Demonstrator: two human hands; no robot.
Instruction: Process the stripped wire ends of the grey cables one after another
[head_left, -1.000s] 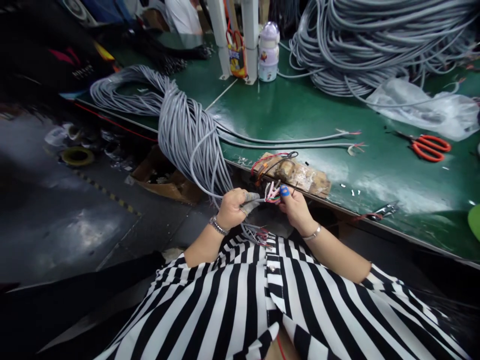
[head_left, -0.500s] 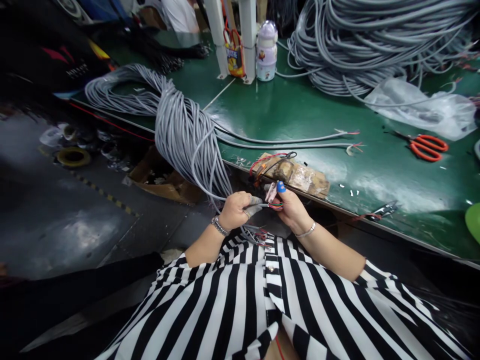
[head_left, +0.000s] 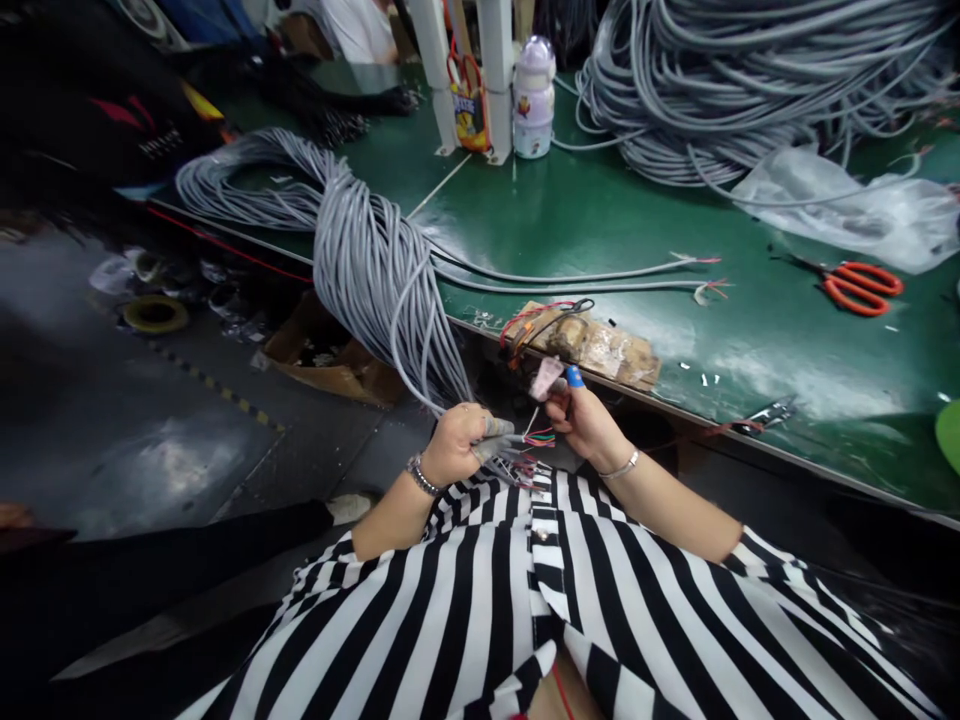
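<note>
My left hand (head_left: pixel 459 445) is closed round a grey cable, its fingers partly covered with grey wraps. Thin red, green and white wires (head_left: pixel 540 438) fan out of the stripped cable end, pointing right. My right hand (head_left: pixel 586 422), with a blue cover on the thumb tip, pinches a small pale pink piece (head_left: pixel 547 380) whose kind I cannot make out. A thin pale strand (head_left: pixel 532 418) runs from the cable end up toward the right fingers. More stripped cable ends (head_left: pixel 517 468) hang below the left hand, against the striped shirt.
A grey cable bundle (head_left: pixel 382 260) drapes over the edge of the green table (head_left: pixel 600 220). Near that edge lies a taped wooden block (head_left: pixel 615 358). Farther right are orange-handled scissors (head_left: pixel 862 288) and small cutters (head_left: pixel 769 415). A bottle (head_left: pixel 533 100) and large cable coils (head_left: pixel 735 90) stand behind.
My left hand has shifted slightly down and left with the cable. The right hand has drawn away from the wires, so a gap with a thin strand now shows between the hands.
</note>
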